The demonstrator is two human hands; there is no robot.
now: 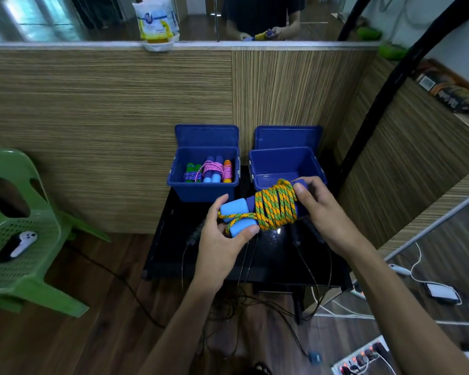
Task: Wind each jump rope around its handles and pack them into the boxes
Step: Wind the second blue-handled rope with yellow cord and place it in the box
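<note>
Far out to the left of both hands stands a green plastic chair point(19, 228) with a white-and-black controller point(18, 246) lying on its seat; neither is part of the job.

Just beyond the left hand, the left box point(204, 192) sits on the black table point(171, 239) with its lid up. It already holds three wound ropes side by side: a green-handled one, a blue-handled one wrapped in pink cord, and an orange-handled one.

The left hand point(222, 239) grips the light-blue foam ends of the handles, thumb on the near side and fingers point(220, 204) curled over the far side. From there the yellow-and-green jump rope point(275, 208) runs to the right as a thick bundle coiled round the paired handles, with one last strand crossing the foam ends. It looks almost fully wound; the loose tail probably needs tucking in.

The right hand point(322, 209) holds the other end of the bundle, its fingers wrapped round the purple handle tops and the thumb pressing on the coils.

Directly behind the right hand the right box point(284, 163) stands open and appears to hold nothing, so this rope likely goes there next.

Below both hands, thin black cords point(299, 253) trail off the table toward the floor; if they are ropes too, they remain to be wound.
</note>
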